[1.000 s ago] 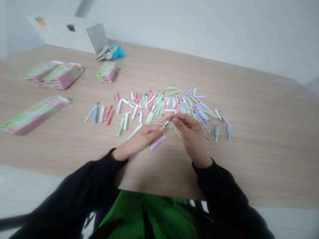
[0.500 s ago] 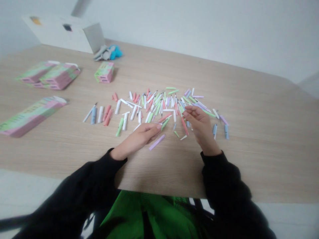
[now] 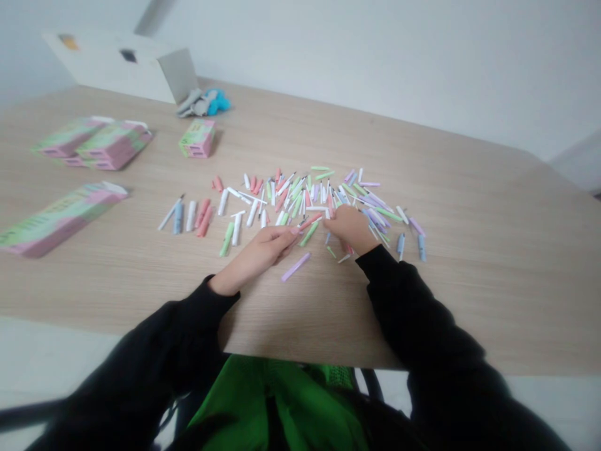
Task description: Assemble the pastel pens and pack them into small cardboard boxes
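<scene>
My left hand (image 3: 265,250) is closed in a pinch beside the pile. A slim pen with a dark tip (image 3: 303,224) seems to stick out from its fingertips, mostly hidden. Close to those fingers lie a red pen piece (image 3: 312,220) and a green one (image 3: 310,234). My right hand (image 3: 350,227) is curled down over the near right part of the pile; what its fingers grip, if anything, is hidden. Around both hands are many pen barrels and caps in white, green, red, purple and blue. A purple piece (image 3: 295,267) lies nearest to me.
Green-and-pink boxes (image 3: 113,144) are stacked at the left. One long box (image 3: 61,219) lies in front of them, and a smaller box (image 3: 197,139) stands behind the pile. Farther back are grey and blue gloves (image 3: 204,102) and a white carton (image 3: 117,69).
My right hand has moved left and down into the pile, its fingers curling under. The left hand has shifted slightly, and its fingertips are now clear of the green piece.
</scene>
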Motion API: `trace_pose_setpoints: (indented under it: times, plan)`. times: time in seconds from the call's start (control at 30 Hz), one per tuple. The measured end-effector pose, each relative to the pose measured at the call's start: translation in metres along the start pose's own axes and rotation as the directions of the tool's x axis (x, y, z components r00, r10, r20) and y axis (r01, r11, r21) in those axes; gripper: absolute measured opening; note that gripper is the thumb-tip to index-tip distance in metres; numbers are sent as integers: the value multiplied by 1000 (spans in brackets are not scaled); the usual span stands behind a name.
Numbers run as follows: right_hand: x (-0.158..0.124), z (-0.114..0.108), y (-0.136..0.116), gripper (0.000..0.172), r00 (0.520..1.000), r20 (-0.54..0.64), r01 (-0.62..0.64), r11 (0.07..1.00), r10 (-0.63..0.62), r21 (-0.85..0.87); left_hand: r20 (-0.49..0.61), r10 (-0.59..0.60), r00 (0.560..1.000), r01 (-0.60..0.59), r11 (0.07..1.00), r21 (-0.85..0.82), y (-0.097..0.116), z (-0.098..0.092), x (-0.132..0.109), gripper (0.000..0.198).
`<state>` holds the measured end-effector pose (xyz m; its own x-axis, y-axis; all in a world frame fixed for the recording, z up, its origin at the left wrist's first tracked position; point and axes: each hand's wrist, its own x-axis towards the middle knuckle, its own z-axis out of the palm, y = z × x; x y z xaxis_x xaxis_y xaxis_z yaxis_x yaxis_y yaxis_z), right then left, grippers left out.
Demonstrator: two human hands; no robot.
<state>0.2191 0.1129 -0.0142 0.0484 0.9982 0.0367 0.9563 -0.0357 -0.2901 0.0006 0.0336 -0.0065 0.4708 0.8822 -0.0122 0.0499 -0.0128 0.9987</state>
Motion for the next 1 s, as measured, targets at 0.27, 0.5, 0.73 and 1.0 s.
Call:
trace_pose_setpoints:
  times: [0.27,0.5,0.73,1.0]
  plan:
    - [-32,-47,-7,31,971,-134,241,829,-200,505,47,18,999,-20,999,32,3,4,-2,45]
    - [-65,-53,-20,23,942,-218,317,470,-255,823,93,7,996,-12,998,55,5,7,-4,48]
    - [-71,-41,-24,19,940,-216,316,436,-265,843,96,17,995,-21,999,35,6,8,-4,47]
    - [-76,-43,-23,19,944,-263,327,452,-199,830,110,6,994,-8,1000,15,7,7,-4,46]
